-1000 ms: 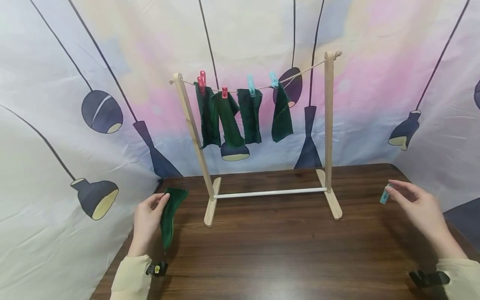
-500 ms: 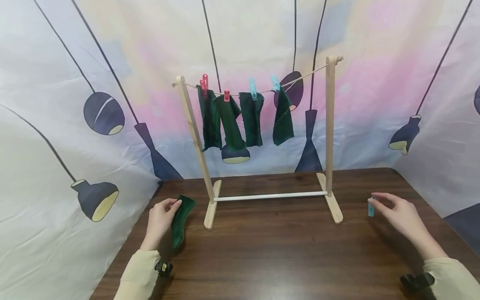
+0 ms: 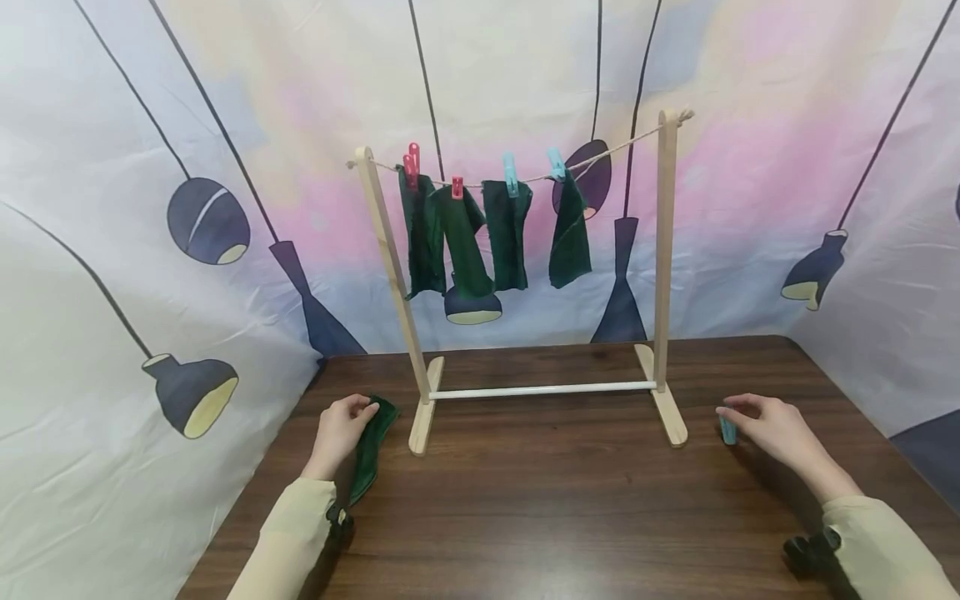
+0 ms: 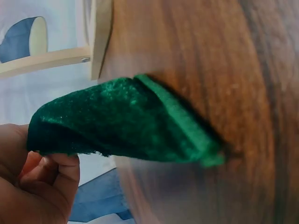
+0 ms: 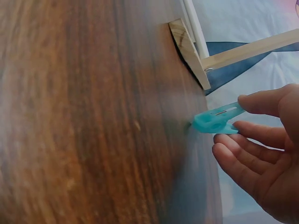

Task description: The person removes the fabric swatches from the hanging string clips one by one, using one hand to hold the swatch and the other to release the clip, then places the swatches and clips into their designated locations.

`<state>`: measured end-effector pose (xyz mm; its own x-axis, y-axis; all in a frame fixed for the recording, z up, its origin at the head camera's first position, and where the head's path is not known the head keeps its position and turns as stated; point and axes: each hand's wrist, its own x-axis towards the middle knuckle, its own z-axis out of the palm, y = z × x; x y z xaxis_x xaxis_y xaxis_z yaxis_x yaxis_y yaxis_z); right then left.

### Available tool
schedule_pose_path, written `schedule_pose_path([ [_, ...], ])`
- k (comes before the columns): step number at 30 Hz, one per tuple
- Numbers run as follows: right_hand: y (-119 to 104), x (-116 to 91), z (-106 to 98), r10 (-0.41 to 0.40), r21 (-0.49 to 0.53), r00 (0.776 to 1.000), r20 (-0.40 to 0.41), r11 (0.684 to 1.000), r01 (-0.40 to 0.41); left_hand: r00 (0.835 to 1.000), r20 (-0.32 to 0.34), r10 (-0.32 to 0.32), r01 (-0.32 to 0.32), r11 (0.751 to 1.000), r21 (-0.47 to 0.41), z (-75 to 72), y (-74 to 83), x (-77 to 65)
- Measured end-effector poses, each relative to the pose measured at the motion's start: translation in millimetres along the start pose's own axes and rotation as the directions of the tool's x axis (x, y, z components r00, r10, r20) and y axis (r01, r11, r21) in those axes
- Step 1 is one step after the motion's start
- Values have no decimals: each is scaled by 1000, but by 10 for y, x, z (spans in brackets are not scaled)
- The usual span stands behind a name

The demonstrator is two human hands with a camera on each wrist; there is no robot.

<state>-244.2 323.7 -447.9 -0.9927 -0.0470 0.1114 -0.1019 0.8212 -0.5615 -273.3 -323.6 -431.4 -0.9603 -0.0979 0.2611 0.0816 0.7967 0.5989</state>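
Note:
My left hand (image 3: 339,432) pinches the top of a dark green velvety cloth (image 3: 369,454) by its edge, left of the rack. In the left wrist view the cloth (image 4: 117,121) hangs from thumb and fingers, its far end close to the tabletop. On the other side, my right hand (image 3: 772,429) pinches a light blue clothespin (image 3: 728,430) between thumb and fingers. The right wrist view shows this clothespin (image 5: 215,122) held by its handle ends, tip pointing away from the hand. Between the hands stands a wooden drying rack (image 3: 665,250) with a string line.
Several green cloths hang from the line; one cloth (image 3: 506,237) has a blue clothespin (image 3: 511,175), another cloth (image 3: 463,250) a red clothespin (image 3: 457,187). The rack's feet (image 3: 670,417) rest on the brown wooden table (image 3: 555,500). A lamp-patterned curtain (image 3: 262,100) surrounds the table's back and sides.
The left hand has moved right with the green cloth, nearer the rack's left foot. My right hand has come left and slightly down with the blue clothespin, toward the right foot.

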Motion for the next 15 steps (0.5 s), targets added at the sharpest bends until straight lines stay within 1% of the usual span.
schedule_pose_path([
  [4,10,40,15,14,10,999,41,1000,-15,1000,25,-8,8,1000,9,48,-11,32],
  [9,9,89,41,38,10,995,93,999,-39,996,82,-19,18,1000,11,105,-34,54],
  [15,-5,156,45,29,-35,994,109,999,-25,988,156,-20,15,999,37,136,-61,49],
])
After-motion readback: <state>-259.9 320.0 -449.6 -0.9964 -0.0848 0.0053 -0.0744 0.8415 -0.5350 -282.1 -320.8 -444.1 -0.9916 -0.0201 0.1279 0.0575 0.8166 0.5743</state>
